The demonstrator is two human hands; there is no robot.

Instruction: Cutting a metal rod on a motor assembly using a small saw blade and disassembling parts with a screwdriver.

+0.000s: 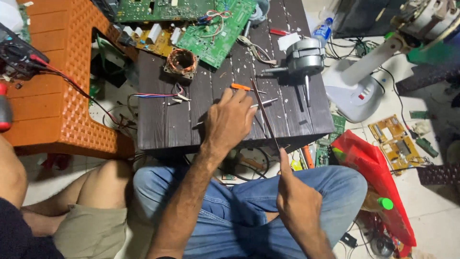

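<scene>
Pinching a thin metal rod [264,112], the right hand [298,204] grips its near end; it looks stiff, light, slippery. The left hand [230,122] closes around a small tool beside it.

Repair workshop: circuit boards [211,29], fan motor [304,56], multimeter [17,52].

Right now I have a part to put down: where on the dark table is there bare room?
The dark table is bare at its near left corner, between the coloured wires and the left hand. The far edge is crowded: circuit boards, copper coil, fan motor.
</scene>
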